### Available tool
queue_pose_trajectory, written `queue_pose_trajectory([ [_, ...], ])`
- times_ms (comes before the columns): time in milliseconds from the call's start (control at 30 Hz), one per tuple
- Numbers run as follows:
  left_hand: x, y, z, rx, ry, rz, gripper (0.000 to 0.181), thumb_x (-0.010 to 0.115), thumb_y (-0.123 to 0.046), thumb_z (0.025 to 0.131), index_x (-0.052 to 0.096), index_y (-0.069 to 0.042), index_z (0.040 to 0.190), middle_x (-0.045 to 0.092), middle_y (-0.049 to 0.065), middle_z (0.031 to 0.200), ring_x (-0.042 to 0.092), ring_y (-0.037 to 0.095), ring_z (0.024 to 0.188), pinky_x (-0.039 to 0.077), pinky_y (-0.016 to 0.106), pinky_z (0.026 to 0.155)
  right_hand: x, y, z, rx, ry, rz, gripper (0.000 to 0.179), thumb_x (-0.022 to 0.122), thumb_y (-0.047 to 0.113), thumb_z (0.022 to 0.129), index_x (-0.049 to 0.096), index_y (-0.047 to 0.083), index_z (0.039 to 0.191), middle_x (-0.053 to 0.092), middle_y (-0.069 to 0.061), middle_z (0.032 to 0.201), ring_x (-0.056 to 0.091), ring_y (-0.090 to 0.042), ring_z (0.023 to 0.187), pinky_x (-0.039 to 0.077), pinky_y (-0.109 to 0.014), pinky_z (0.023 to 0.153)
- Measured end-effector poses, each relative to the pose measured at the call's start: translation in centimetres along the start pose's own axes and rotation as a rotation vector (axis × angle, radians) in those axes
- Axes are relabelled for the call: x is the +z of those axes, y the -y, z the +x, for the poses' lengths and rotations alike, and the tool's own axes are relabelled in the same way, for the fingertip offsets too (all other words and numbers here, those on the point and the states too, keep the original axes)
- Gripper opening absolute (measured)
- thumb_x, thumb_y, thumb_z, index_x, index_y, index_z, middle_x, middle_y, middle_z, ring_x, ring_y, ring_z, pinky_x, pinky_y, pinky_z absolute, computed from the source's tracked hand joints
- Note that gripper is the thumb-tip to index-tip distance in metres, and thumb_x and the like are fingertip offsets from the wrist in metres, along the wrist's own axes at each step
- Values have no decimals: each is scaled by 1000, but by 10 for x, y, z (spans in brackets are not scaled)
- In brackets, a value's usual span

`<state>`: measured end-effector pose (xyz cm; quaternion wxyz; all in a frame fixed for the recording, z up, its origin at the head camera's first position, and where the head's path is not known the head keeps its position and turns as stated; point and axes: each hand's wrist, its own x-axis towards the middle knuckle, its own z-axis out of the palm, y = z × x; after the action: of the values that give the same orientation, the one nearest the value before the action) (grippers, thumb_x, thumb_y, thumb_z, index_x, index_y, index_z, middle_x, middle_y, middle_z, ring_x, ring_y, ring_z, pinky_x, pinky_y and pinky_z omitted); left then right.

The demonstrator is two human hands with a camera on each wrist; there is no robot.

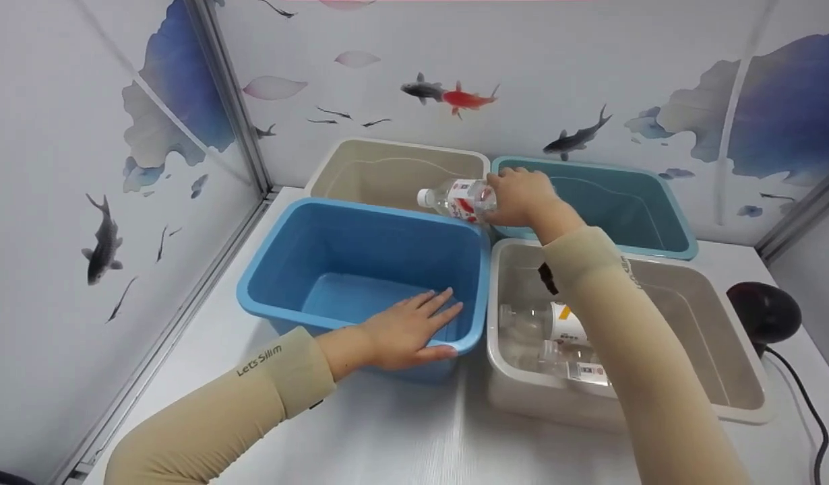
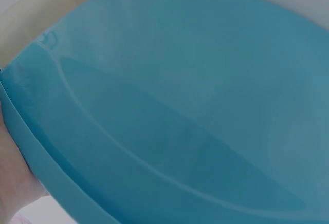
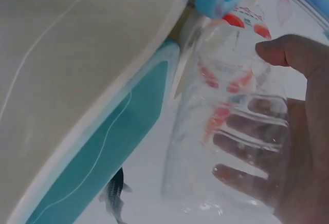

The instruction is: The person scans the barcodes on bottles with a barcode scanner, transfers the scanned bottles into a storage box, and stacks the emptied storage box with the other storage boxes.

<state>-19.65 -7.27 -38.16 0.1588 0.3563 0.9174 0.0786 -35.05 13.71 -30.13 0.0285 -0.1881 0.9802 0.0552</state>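
Note:
My right hand (image 1: pixel 522 195) grips a clear plastic bottle (image 1: pixel 463 199) by its lower end, thumb on one side and fingers behind it. Its white cap points left over the rear beige bin, and a red and white label (image 3: pixel 247 21) wraps its body. Close under the bottle lies the back rim of a blue bin (image 1: pixel 381 209). Over that bin's front right rim rests my left hand (image 1: pixel 408 330), its fingers straight and spread towards the inside. The left wrist view shows the bin's smooth blue wall (image 2: pixel 205 95) and part of the hand at the lower left.
A rear beige bin (image 1: pixel 414 156) and a teal bin (image 1: pixel 630 176) stand along the printed wall. In the front right beige bin (image 1: pixel 718 337) lie several clear bottles (image 1: pixel 566 330). A black rounded device (image 1: pixel 763 311) with a cable sits at the right.

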Motion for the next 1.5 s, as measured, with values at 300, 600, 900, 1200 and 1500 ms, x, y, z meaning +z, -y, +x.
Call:
queue_pose_trajectory([
  [300,0,1,-1,7,-6,-2,74,33,-61,93,11,-22,152,5,0,160,12,26,146,18,45,116,0,-15,0,-2,9,207,71,67,27,82,35,0,141,37,-26,142,39,-42,129,35,-56,104],
  [600,1,0,0,7,-2,18,73,32,-61,93,11,-23,152,6,1,159,14,25,146,21,46,116,3,-21,-1,23,52,245,75,65,24,80,32,20,147,31,-23,145,31,-46,132,37,-62,98],
  [900,1,0,1,18,-10,49,73,31,-61,94,11,-21,152,6,2,159,15,25,146,20,43,116,10,-9,9,-10,-73,313,62,66,25,85,42,11,141,37,-19,147,32,-41,134,32,-58,105],
  [1200,2,2,2,19,-16,28,74,29,-63,93,12,-21,152,7,2,159,14,24,146,18,44,117,8,3,15,4,-16,419,62,63,22,85,41,12,142,37,-18,144,33,-38,132,41,-53,101],
  [1500,3,2,1,27,-21,53,74,29,-62,94,13,-20,152,9,3,159,15,24,146,20,42,116,20,21,26,-72,-22,378,60,58,18,92,33,9,145,32,-20,146,28,-38,136,32,-52,108],
])
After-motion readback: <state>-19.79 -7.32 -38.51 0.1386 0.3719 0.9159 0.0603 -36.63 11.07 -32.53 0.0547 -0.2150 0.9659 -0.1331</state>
